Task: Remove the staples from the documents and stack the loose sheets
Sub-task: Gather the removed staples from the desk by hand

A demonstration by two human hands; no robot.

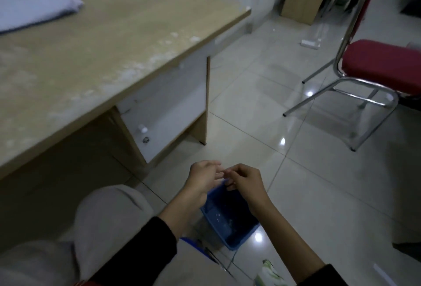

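While the pale stack [34, 3], seemingly the sheets, lies far left on the desk [114, 46], light, floppy and best lifted by its edges, the left hand [205, 177] hangs loosely open. The right hand [247, 182] curls its fingertips against it above a blue bin [241, 240]. I cannot tell whether they pinch a staple.

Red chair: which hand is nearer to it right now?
Right. The right hand hovers over the blue bin on the side of the red chair; the left hand is just beside it, toward the desk, farther from the chair.
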